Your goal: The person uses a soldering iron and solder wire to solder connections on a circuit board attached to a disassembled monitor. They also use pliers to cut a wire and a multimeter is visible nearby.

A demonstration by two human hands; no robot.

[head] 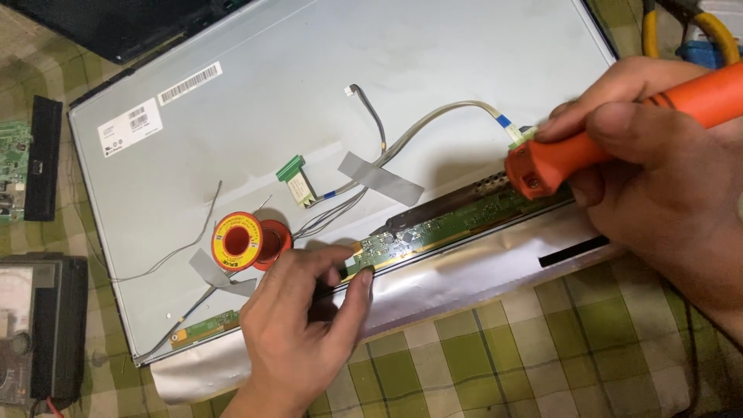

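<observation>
Right hand (665,178), fingers clenched round an orange soldering iron (619,135) at upper right of frame; long axis runs upper right to centre, tip hidden w/ its dark end over the green circuit strip (433,228). Iron looks stiff, light; best held by the handle, away from the front end. Left hand (298,333), lower centre, fingers pinching the strip's edge on the grey display panel (255,116). Strip looks thin, fragile; runs lower left to upper right. Solder spool (246,241) just beside the left hand.
</observation>
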